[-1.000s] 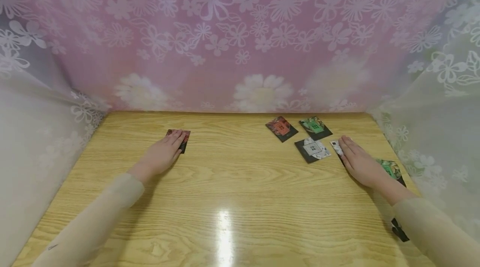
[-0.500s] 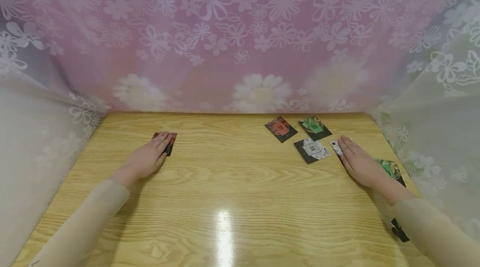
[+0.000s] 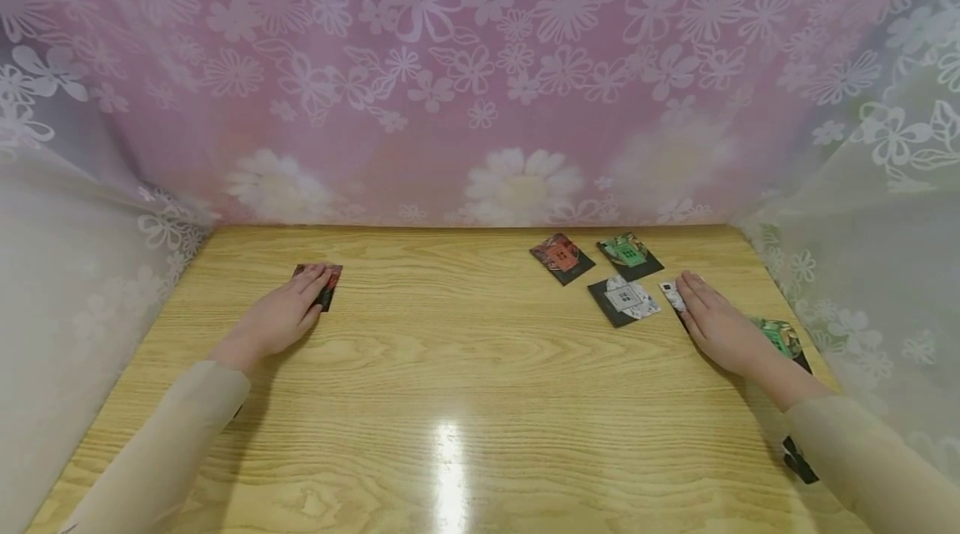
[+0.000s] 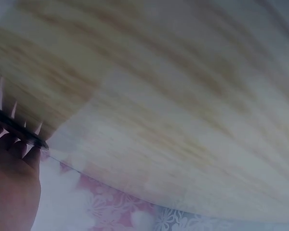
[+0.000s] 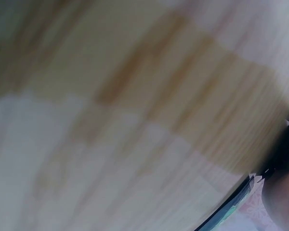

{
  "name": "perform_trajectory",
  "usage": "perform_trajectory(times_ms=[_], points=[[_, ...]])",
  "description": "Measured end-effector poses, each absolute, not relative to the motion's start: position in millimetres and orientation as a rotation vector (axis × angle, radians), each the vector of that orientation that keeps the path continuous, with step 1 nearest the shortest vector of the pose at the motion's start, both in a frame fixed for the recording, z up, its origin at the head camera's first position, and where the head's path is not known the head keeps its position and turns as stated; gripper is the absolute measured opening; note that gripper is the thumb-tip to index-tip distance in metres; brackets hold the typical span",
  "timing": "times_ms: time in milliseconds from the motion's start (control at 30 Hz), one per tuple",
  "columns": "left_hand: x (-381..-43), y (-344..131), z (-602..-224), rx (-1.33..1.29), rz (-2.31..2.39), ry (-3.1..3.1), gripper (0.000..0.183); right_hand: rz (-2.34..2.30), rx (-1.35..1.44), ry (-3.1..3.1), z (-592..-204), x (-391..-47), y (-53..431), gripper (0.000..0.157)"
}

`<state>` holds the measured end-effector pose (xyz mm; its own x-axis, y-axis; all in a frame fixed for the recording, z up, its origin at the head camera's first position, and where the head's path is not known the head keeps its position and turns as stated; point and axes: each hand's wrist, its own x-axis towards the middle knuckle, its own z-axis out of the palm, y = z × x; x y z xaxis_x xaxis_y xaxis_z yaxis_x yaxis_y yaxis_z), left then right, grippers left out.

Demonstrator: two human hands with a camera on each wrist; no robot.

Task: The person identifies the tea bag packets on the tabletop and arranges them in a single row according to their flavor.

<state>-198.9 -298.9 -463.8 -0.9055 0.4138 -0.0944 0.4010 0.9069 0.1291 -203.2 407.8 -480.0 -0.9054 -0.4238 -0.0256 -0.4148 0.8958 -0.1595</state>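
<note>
My left hand [image 3: 272, 323] lies flat on the left part of the table, its straight fingers resting over a small red-and-black square packet [image 3: 327, 298]. The left wrist view shows the fingertips [image 4: 32, 155] at the dark edge of that packet. On the right, my right hand [image 3: 723, 332] rests with straight fingers on a white-and-black packet [image 3: 671, 295], covering most of it. Left of this hand lie a white-and-black packet [image 3: 624, 301], a red-and-black packet [image 3: 563, 258] and a green-and-black packet [image 3: 631, 256].
Another green-and-black packet [image 3: 783, 338] lies partly behind my right wrist. A dark packet [image 3: 799, 461] is half hidden by my right sleeve, and a small dark corner shows beside my left sleeve. Floral curtains [image 3: 480, 101] border the wooden table [image 3: 465, 367] at back and sides.
My left hand has slid the red-and-black packet leftward across the table, slowing in the last half second. My right hand and the packets near it stay in place.
</note>
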Motion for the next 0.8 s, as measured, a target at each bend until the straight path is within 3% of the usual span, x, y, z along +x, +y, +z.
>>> perform_trajectory(times_ms=[800], points=[[-205, -280, -460, 0.756, 0.102, 2.970, 0.063, -0.222, -0.658, 3.012, -475, -199, 403, 0.061]])
